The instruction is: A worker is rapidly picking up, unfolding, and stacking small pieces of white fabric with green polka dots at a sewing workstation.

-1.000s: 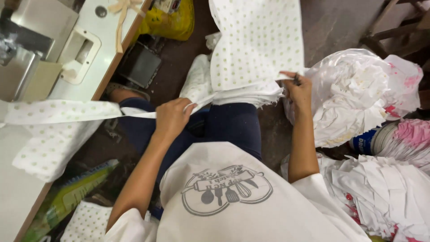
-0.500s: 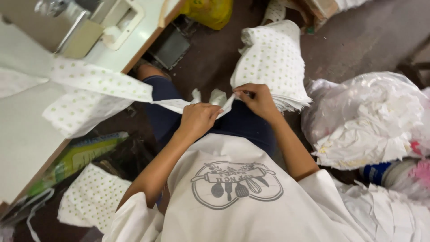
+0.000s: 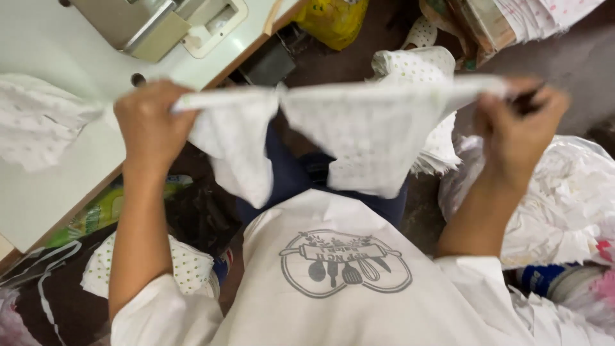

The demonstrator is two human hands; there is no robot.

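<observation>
My left hand and my right hand are raised in front of me, each gripping an end of a white dotted fabric strip. The strip is pulled taut between them, and two joined cloth pieces hang down from it. My right hand also holds a small dark tool, partly hidden by the fingers. Below, a white apron with a grey round print covers my lap.
A white sewing table with a sewing machine stands at the left, more dotted cloth lying on it. A stack of dotted pieces sits ahead, a white plastic bag at the right, a yellow bag beyond.
Both hands have risen from my lap and moved apart, stretching the dotted strip wide between them. The view has tilted toward the table.
</observation>
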